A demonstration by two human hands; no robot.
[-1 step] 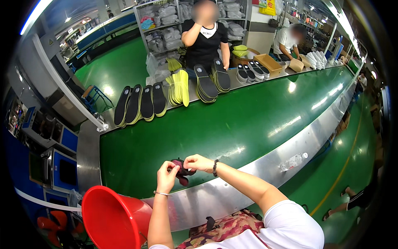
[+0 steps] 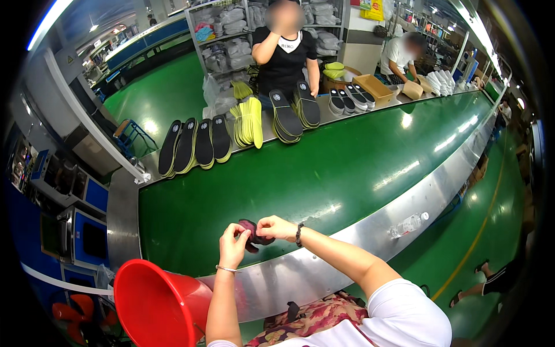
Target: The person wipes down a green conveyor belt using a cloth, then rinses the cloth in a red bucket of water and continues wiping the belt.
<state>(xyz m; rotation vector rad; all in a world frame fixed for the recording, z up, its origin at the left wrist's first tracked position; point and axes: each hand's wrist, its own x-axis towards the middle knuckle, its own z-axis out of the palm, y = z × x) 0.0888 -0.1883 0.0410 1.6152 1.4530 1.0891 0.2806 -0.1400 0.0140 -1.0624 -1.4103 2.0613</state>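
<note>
Dark maroon fabric piece [image 2: 249,224] with blackish parts, pinched in both hands over the near side of the green tabletop [image 2: 347,179], a little in from the metal edge [image 2: 358,236]. Grip of the left hand [image 2: 232,245]: thumb and forefinger closed on the left part; grip of the right hand [image 2: 280,228]: fingertips closed on the right part, with a dark flap hanging below. By this view alone, handling probably in mid-course: fabric taken up and held from two sides, not set down. Share done and share left impossible to judge from so bunched a shape. Left of the left forearm, a red bucket [image 2: 198,298]; off to the right, on the metal edge, a clear plastic bottle [image 2: 408,226]. Along the far side, black insoles [image 2: 204,141] and a fan of yellow-green insoles [image 2: 248,121], with a co-worker in a black top [image 2: 292,69] behind. Hidden: much of the fabric, behind fingertips; seams and underside unreadable. Contact between flap and tabletop impossible to tell. Bucket partly covered by the forearm; bottle upright or lying, unclear; at right, a bystander's legs [image 2: 476,290], cut off by the dark rim.
</note>
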